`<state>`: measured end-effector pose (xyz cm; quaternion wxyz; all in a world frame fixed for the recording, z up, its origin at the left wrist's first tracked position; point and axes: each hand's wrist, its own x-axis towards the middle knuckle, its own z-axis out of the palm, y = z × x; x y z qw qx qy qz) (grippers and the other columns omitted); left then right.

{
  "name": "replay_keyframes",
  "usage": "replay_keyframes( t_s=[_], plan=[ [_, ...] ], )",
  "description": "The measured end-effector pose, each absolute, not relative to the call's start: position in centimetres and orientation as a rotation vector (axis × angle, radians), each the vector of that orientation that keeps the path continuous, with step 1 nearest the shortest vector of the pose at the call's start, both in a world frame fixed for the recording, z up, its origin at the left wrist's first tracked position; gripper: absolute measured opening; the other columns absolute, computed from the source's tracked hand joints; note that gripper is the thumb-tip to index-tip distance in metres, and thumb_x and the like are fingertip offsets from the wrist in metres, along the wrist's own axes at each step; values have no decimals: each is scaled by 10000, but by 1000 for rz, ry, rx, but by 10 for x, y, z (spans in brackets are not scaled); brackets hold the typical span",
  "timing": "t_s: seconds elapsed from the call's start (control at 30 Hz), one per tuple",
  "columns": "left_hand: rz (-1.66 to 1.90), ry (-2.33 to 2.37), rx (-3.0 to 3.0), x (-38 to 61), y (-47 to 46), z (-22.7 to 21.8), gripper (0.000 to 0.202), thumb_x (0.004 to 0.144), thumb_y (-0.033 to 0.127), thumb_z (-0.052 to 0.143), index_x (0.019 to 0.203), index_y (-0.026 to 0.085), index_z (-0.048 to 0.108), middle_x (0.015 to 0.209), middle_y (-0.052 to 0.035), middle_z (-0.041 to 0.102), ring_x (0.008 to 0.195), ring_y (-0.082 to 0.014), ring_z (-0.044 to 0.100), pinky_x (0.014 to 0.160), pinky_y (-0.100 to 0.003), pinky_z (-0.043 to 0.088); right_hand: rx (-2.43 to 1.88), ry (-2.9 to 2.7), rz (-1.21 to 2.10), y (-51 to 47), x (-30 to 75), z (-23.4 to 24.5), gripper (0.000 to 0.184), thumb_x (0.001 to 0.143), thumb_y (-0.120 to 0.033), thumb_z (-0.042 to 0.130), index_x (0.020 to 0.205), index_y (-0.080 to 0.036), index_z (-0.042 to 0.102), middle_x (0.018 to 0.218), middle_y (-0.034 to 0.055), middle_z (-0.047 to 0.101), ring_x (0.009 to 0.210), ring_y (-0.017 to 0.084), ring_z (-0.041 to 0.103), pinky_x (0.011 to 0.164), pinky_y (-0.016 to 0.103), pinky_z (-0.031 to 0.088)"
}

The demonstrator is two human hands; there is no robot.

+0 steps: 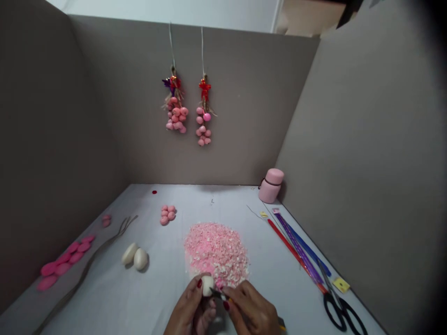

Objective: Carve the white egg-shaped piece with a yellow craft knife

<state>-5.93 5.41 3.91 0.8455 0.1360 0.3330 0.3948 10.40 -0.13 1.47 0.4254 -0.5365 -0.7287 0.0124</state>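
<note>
Your left hand (191, 308) holds a small white rounded piece (207, 285) between its fingers, at the near edge of the pile of pink and white shavings (216, 249). Your right hand (254, 311) is closed around a knife (218, 294), and its dark blade touches this piece. Two other white pieces (140, 258) lie on the table (167, 249), to the left.

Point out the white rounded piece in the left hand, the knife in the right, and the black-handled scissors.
White rounded piece (208, 285): head view, on its exposed side.
Knife (218, 294): head view, on the blade.
Black-handled scissors (338, 302): head view, where the blades meet the handles.
</note>
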Motion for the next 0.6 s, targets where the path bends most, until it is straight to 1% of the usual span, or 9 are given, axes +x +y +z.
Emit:
replay_keyframes(
  t_s=[0.07, 0.17, 0.27, 0.37, 0.5, 0.6],
  plan=[
    [873, 708, 251, -57, 49, 42, 300, 453, 276, 940, 692, 210, 771, 586, 22, 757, 508, -73, 671, 528, -135, 544, -1342, -1811, -35, -3, 101, 13, 240, 962, -197, 473, 1087, -208, 677, 703, 27, 587, 579, 146, 602, 523, 202, 482],
    [903, 708, 236, -53, 40, 45, 303, 460, 300, 938, 671, 188, 752, 566, 24, 738, 485, -65, 650, 494, -127, 532, -1303, -1801, -91, -3, 98, 12, 238, 960, -211, 480, 1074, -204, 689, 684, 25, 577, 563, 146, 595, 518, 203, 482],
    [952, 716, 252, -49, 34, 43, 337, 483, 347, 926, 720, 187, 748, 573, 29, 723, 490, -58, 635, 479, -123, 509, -1277, -1812, -138, -3, 96, 12, 249, 966, -233, 471, 1044, -204, 706, 656, 20, 568, 529, 142, 580, 491, 200, 470],
    [1003, 724, 323, -44, 31, 38, 379, 518, 406, 902, 786, 196, 738, 569, 37, 700, 483, -56, 614, 486, -141, 495, -1282, -1793, -159, -1, 99, 13, 259, 970, -237, 465, 1035, -210, 715, 649, 16, 569, 526, 140, 588, 494, 198, 470],
    [1062, 694, 426, -35, 30, 32, 422, 534, 464, 878, 794, 166, 728, 541, 32, 669, 433, -48, 541, 437, -159, 438, -1308, -1704, -70, 1, 110, 15, 234, 960, -253, 500, 1062, -223, 708, 702, 20, 601, 576, 143, 632, 537, 200, 490],
    [1103, 687, 448, -31, 31, 29, 420, 573, 480, 853, 819, 167, 719, 554, 34, 666, 440, -54, 532, 440, -173, 419, -1289, -1672, -51, 0, 114, 10, 223, 957, -270, 507, 1030, -229, 714, 686, 12, 601, 552, 135, 630, 513, 189, 483]
  ],
)
